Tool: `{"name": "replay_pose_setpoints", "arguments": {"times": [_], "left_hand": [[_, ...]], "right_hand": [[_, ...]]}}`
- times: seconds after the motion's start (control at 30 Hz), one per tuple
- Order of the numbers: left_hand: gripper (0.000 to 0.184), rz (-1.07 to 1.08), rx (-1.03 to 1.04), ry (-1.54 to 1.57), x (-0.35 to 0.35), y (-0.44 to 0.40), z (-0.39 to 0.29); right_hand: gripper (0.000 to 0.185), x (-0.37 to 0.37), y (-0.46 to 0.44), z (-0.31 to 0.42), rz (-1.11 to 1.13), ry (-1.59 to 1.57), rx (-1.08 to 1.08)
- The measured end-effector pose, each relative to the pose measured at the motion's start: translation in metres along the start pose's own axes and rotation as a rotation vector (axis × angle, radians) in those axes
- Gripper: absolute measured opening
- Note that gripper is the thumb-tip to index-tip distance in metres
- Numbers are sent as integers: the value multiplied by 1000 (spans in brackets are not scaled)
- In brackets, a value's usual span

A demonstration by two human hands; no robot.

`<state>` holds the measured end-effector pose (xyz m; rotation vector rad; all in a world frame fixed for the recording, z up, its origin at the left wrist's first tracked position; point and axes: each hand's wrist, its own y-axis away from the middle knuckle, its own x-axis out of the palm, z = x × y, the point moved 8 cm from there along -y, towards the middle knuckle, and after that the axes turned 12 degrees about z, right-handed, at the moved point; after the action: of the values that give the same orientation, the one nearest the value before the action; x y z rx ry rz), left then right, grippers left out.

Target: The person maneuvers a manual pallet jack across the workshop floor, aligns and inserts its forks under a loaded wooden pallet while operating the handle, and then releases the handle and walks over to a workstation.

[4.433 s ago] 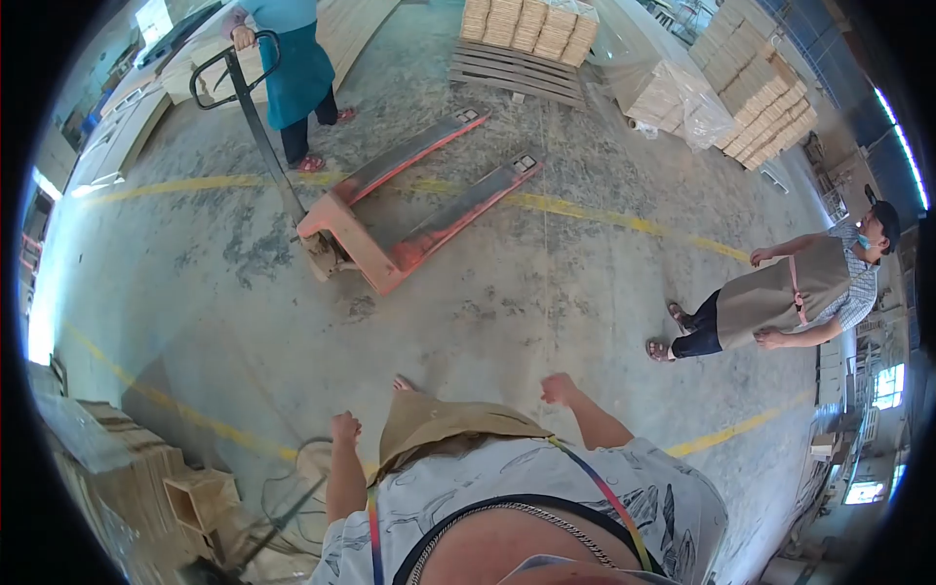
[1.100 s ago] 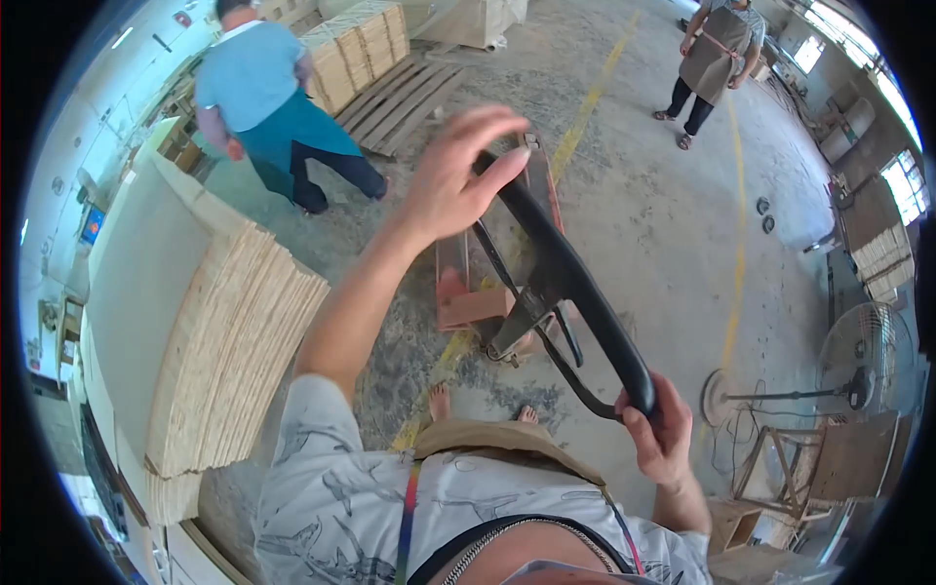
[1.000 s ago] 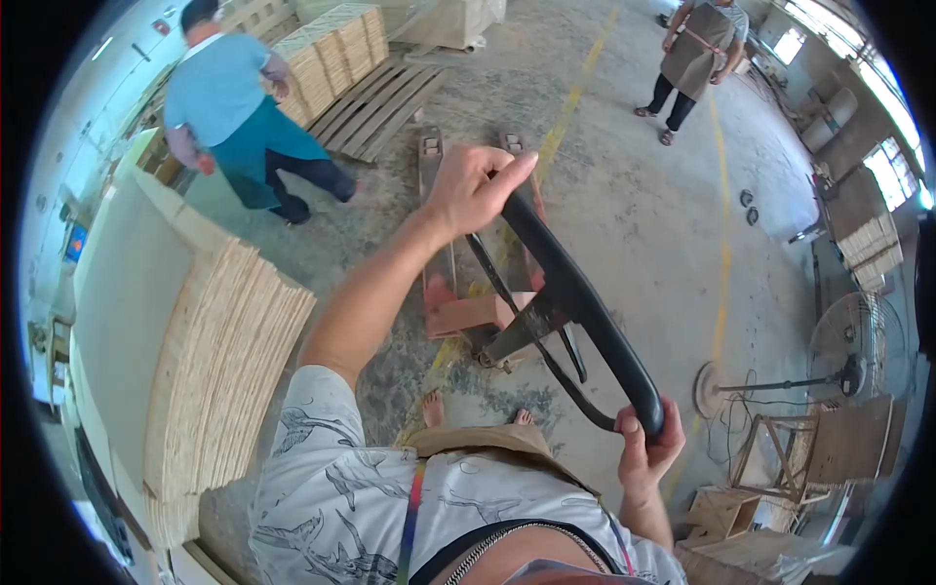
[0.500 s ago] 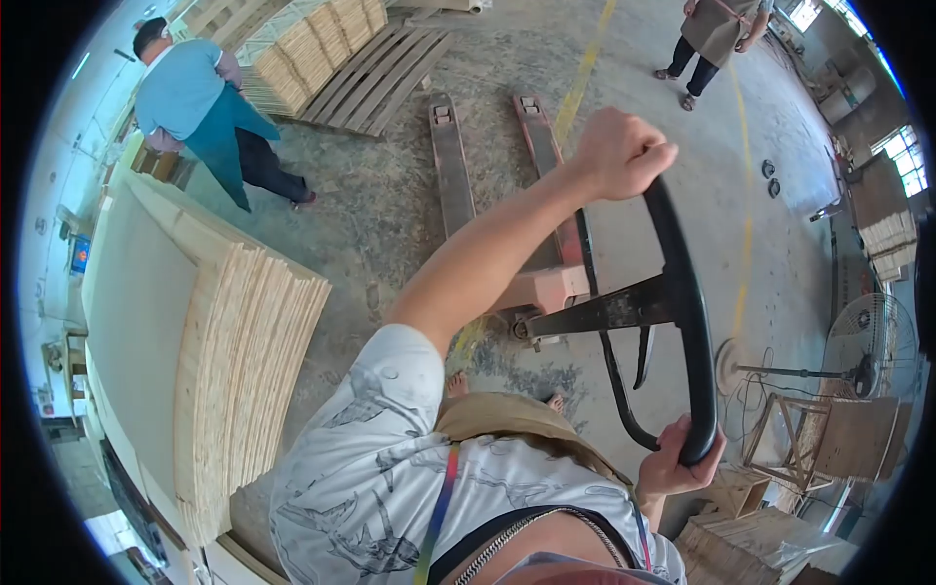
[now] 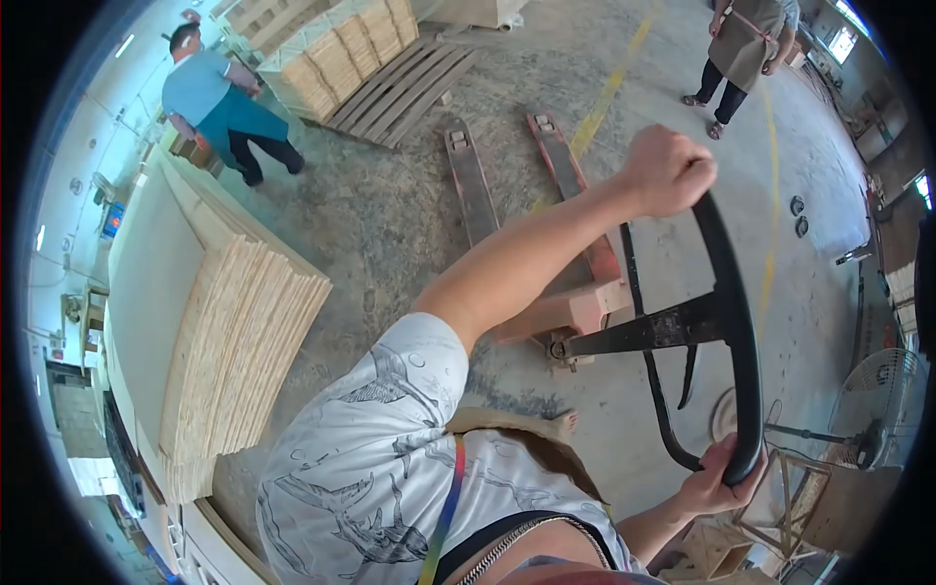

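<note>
Pallet-jack handle [image 5: 738,317] is held by 2 hands [image 5: 671,172], the left seemingly wrapped round it.

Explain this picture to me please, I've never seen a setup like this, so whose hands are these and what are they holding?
There's no robot here: a person works bare-handed, and the view comes from a camera worn on their head, looking forward and down. The left hand grips the far end of a black handle; the right hand grips the near end. The handle belongs to a pallet truck on the floor. Boards are stacked at left; beyond, a wooden pallet bears bundles. Two other people stand farther off.
</note>
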<state>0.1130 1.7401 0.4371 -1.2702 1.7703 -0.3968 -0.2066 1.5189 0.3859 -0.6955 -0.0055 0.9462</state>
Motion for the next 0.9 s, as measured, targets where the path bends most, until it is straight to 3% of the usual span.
{"name": "replay_pose_setpoints", "arguments": {"times": [0.2, 0.3, 0.43, 0.73, 0.9], "left_hand": [[27, -60, -15, -30, 68, -50, 12], [28, -124, -42, -119, 87, -76, 14], [29, -137, -128, -214, 125, -101, 17], [28, -341, -130, -312, 202, -186, 58], [24, -259, -213, -392, 241, -240, 91]], "right_hand": [[17, -45, -86, -75, 124, 24, -232], [18, -67, -136, -132, 125, -24, -42], [18, -95, -210, -206, 160, -21, 28], [15, -110, -363, -332, -9, 32, 75], [14, -103, -469, -408, 46, 15, -15]]}}
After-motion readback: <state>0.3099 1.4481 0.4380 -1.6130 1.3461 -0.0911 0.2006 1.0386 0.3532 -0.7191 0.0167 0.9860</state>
